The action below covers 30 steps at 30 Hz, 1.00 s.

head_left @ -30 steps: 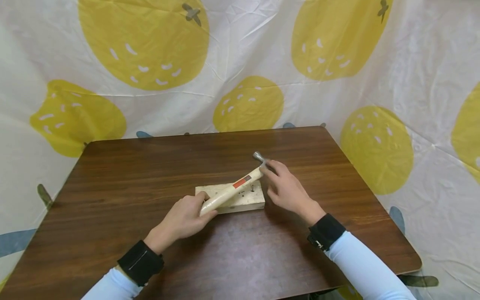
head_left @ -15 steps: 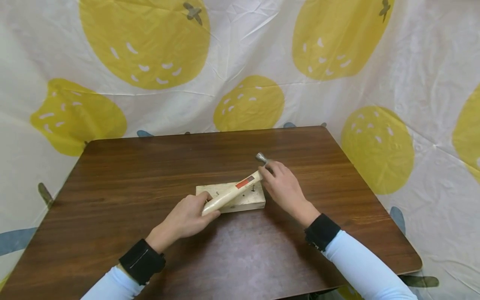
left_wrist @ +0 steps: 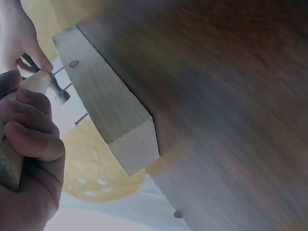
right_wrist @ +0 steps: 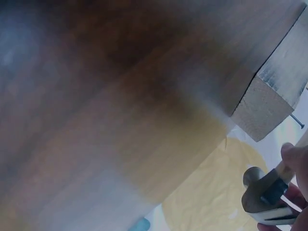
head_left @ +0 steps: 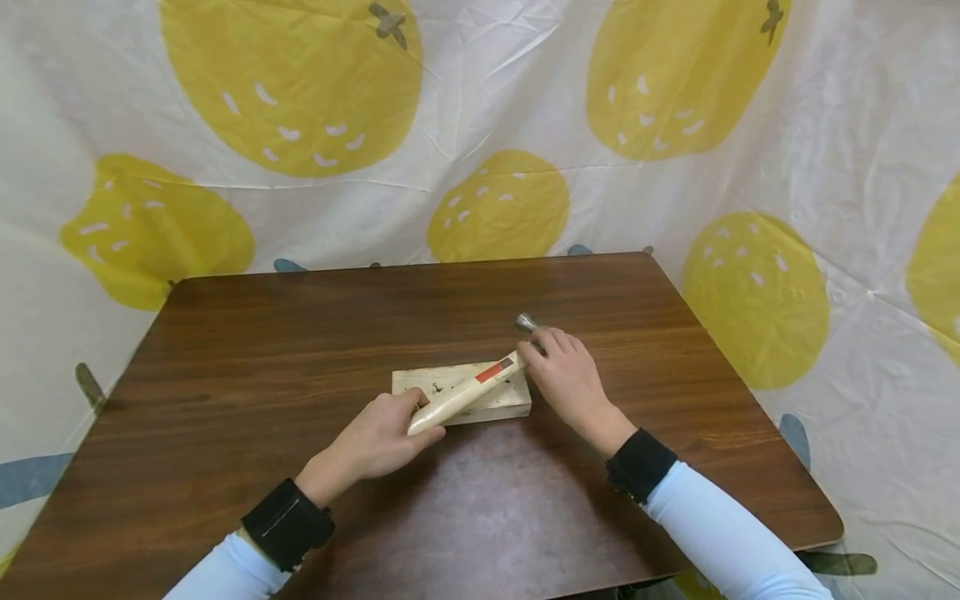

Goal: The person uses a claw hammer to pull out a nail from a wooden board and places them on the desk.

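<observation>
In the head view, a hammer (head_left: 465, 396) with a pale wooden handle slants over a wooden block (head_left: 408, 382). My left hand (head_left: 378, 437) grips the butt end of the handle, its fingers wrapped round it in the left wrist view. Up at the neck, my right hand (head_left: 570, 383) holds the hammer just below its metal head (right_wrist: 262, 192), thumb and fingers on either side. Several nails stick out of the block's top face; one nail (left_wrist: 81, 119) shows in the left wrist view and another nail (right_wrist: 297, 121) in the right wrist view. The handle hides part of the block.
The block lies flat on a brown wood-grain table (head_left: 300, 333) with rounded corners. Behind and beside the table hangs a white curtain (head_left: 480, 108) printed with yellow fruit.
Both hands and the hammer have shifted slightly to the right and toward the person. The block stays in place, and both hands keep their hold.
</observation>
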Each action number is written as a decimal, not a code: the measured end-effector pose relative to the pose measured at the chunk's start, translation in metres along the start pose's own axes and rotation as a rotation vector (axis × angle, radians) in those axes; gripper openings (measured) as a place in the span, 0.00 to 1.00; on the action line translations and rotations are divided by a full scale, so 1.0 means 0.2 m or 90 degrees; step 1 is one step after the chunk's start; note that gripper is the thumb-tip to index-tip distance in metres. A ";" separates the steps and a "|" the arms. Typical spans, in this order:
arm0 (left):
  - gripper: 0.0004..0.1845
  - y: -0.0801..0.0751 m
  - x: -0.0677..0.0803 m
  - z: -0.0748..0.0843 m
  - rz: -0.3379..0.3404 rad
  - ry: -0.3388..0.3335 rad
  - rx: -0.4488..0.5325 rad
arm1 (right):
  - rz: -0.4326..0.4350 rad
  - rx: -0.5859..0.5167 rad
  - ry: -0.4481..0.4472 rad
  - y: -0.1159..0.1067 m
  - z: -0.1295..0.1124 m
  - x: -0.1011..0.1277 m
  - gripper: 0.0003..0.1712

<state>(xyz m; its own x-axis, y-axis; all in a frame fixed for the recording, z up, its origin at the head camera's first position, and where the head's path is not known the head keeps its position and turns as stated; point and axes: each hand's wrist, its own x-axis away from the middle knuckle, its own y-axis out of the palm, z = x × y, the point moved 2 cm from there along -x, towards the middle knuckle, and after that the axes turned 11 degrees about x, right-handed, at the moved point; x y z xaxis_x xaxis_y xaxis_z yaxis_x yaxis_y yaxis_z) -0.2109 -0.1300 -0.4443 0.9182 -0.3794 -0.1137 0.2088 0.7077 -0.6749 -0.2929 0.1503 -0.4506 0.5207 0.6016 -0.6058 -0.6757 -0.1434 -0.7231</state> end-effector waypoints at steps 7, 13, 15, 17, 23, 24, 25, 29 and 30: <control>0.15 0.00 0.00 0.02 -0.003 -0.003 0.019 | -0.014 0.050 0.011 0.00 0.00 0.00 0.14; 0.16 -0.02 -0.01 0.03 0.000 0.004 0.018 | -0.006 0.056 0.004 -0.01 0.01 -0.02 0.12; 0.15 -0.02 -0.02 0.03 0.002 0.008 0.023 | 0.007 0.054 0.002 -0.01 0.01 -0.02 0.11; 0.14 -0.03 -0.02 0.04 0.005 0.009 0.028 | 0.013 0.052 0.002 -0.02 0.02 -0.03 0.11; 0.15 -0.06 -0.02 0.05 0.010 0.014 0.040 | 0.004 0.049 -0.002 -0.02 0.02 -0.03 0.12; 0.15 -0.07 -0.03 0.06 0.008 0.013 0.041 | 0.001 0.048 -0.003 -0.02 0.02 -0.03 0.12; 0.15 -0.07 -0.03 0.06 0.005 0.012 0.042 | -0.002 0.047 -0.003 -0.02 0.02 -0.03 0.13; 0.18 -0.08 -0.03 0.07 -0.001 -0.005 0.052 | -0.016 0.044 -0.001 -0.02 0.02 -0.02 0.12; 0.19 -0.09 -0.03 0.08 -0.001 -0.009 0.058 | -0.017 0.044 -0.001 -0.02 0.02 -0.01 0.12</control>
<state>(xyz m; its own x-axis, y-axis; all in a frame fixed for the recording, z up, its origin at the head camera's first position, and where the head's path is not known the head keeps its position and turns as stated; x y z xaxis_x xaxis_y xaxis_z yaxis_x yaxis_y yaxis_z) -0.2155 -0.1312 -0.4203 0.9222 -0.3730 -0.1022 0.2398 0.7590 -0.6054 -0.2935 0.1519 -0.4449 0.5386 0.6054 -0.5860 -0.6955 -0.0731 -0.7148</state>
